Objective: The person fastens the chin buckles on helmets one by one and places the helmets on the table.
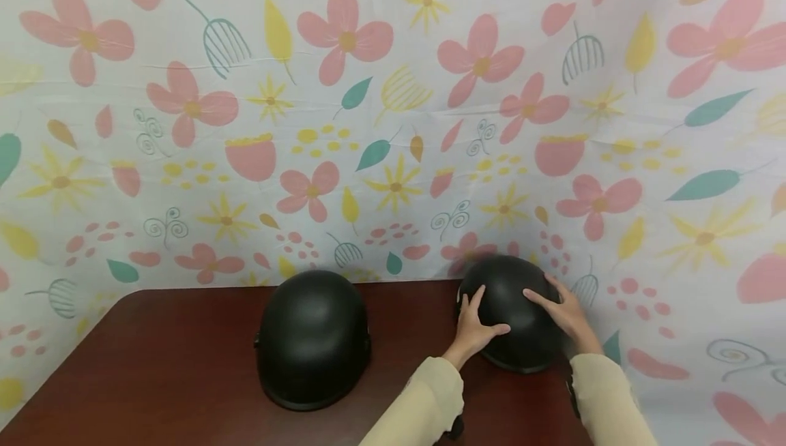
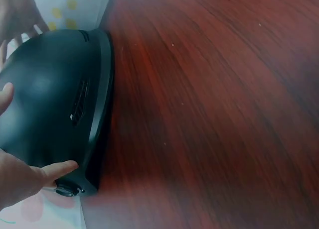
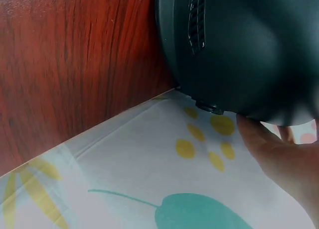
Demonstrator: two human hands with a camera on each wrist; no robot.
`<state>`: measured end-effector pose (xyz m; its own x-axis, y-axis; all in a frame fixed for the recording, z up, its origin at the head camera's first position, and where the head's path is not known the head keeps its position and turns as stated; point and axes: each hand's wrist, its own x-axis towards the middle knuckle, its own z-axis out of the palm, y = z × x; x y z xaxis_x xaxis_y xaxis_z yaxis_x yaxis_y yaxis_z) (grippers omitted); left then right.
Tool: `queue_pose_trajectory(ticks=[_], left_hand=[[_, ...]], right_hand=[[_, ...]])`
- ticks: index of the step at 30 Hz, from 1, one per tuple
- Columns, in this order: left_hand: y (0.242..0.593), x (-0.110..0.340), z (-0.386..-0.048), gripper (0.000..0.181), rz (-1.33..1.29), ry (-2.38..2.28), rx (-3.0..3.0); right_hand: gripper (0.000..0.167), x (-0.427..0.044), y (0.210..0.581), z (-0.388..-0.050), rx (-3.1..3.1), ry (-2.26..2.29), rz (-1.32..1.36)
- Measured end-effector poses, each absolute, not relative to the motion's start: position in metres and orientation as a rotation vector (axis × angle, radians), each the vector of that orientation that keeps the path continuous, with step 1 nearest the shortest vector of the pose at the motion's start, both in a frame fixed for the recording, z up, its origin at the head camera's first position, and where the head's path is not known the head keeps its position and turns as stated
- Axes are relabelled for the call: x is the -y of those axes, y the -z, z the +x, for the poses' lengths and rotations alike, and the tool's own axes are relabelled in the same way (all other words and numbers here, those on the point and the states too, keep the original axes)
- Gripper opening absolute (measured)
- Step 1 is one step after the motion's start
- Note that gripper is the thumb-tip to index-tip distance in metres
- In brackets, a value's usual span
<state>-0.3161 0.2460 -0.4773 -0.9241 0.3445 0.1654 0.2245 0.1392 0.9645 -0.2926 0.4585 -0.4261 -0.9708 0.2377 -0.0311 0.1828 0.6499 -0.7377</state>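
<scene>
Two black helmets are on the dark red wooden table. One helmet (image 1: 314, 344) sits on the left, crown up, with no hand on it. The other helmet (image 1: 510, 313) is at the right, between both hands. My left hand (image 1: 473, 330) grips its left side, thumb and fingers spread over the shell. Around the right side, my right hand (image 1: 568, 313) holds it with the thumb on top. A ribbed vent (image 2: 79, 103) and a dark round fitting (image 2: 66, 190) show near the rim in the left wrist view. Some fingertips are hidden behind the shell.
The table (image 1: 172, 357) ends against a white cloth (image 1: 393, 125) printed with flowers and leaves. This cloth also runs down close along the right side, beside the held helmet. The left helmet stands a short gap from the held one.
</scene>
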Motion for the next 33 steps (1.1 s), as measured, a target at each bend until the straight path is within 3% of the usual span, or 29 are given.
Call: queue_pose_trajectory(ticks=[10, 33], left_hand=[[0.479, -0.231, -0.321, 0.064, 0.671, -1.852, -2.435], [0.496, -0.187, -0.309, 0.064, 0.726, -1.854, -2.397]], right_hand=[[0.097, -0.448, 0.426, -0.283, 2.769, -1.167, -0.398], [0.098, -0.406, 0.432, -0.268, 2.797, -1.089, -0.401]])
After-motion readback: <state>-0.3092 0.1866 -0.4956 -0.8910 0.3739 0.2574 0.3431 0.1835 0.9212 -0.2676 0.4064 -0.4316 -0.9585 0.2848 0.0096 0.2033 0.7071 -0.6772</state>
